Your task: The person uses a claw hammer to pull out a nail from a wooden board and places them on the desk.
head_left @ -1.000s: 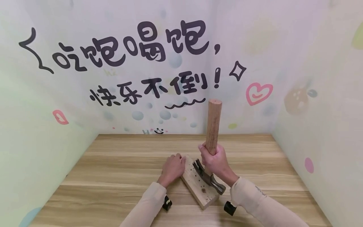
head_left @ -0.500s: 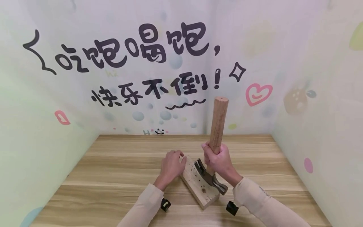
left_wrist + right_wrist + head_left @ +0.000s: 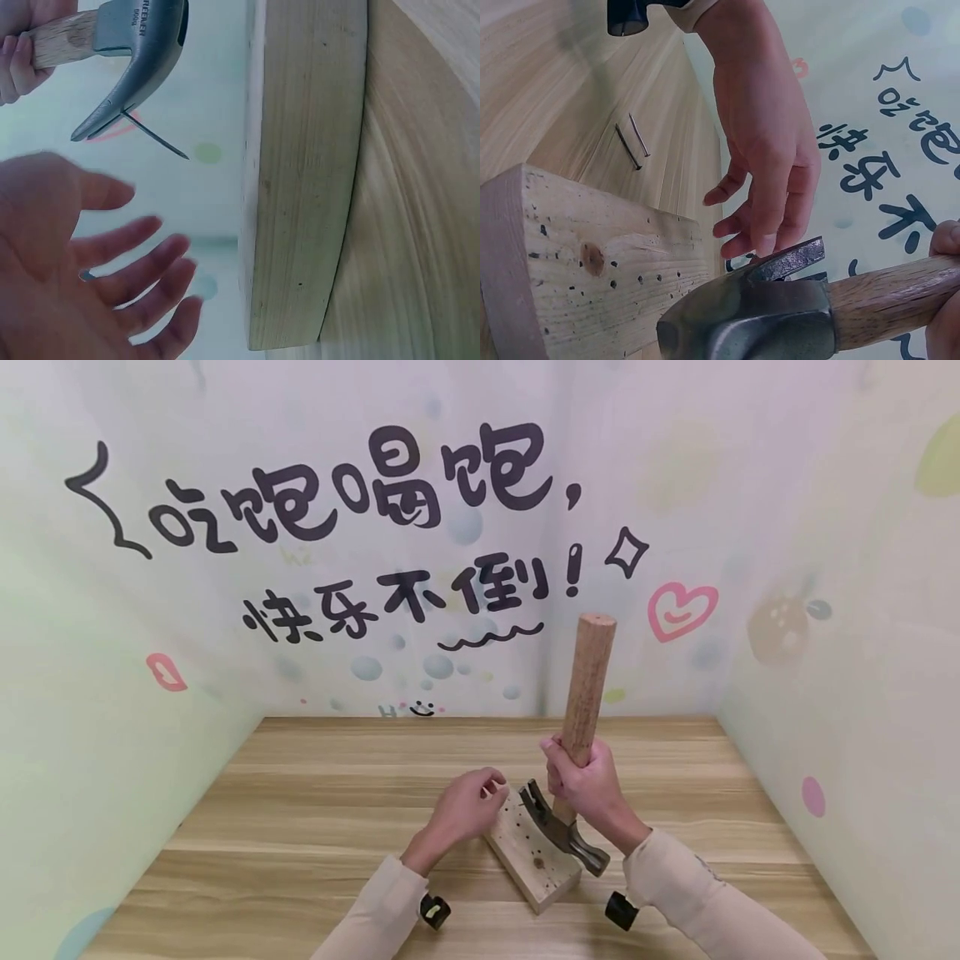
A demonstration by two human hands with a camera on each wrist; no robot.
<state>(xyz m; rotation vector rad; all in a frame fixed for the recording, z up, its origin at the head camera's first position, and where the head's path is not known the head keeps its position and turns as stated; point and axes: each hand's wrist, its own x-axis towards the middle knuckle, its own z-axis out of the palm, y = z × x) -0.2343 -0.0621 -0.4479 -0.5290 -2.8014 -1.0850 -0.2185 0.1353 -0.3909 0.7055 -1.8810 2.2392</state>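
My right hand (image 3: 592,781) grips the wooden handle of a claw hammer (image 3: 588,693), its handle end up. In the left wrist view a nail (image 3: 156,136) is caught in the claw, apart from the wooden block (image 3: 307,165). My left hand (image 3: 465,806) hovers over the block's far left edge; its fingers are loosely bent with nothing between them, just below the claw in the left wrist view. The block (image 3: 525,860) lies on the table, its top dotted with many small holes and a dark knot.
Two loose nails (image 3: 634,146) lie on the wooden table (image 3: 300,827) beside the block in the right wrist view. Behind the table hangs a white printed backdrop (image 3: 360,527) with black lettering; side walls stand left and right.
My left hand has lifted off the block's edge and turned toward the claw, fingers loosened. My right hand has shifted slightly right with the hammer. The block has stayed put.
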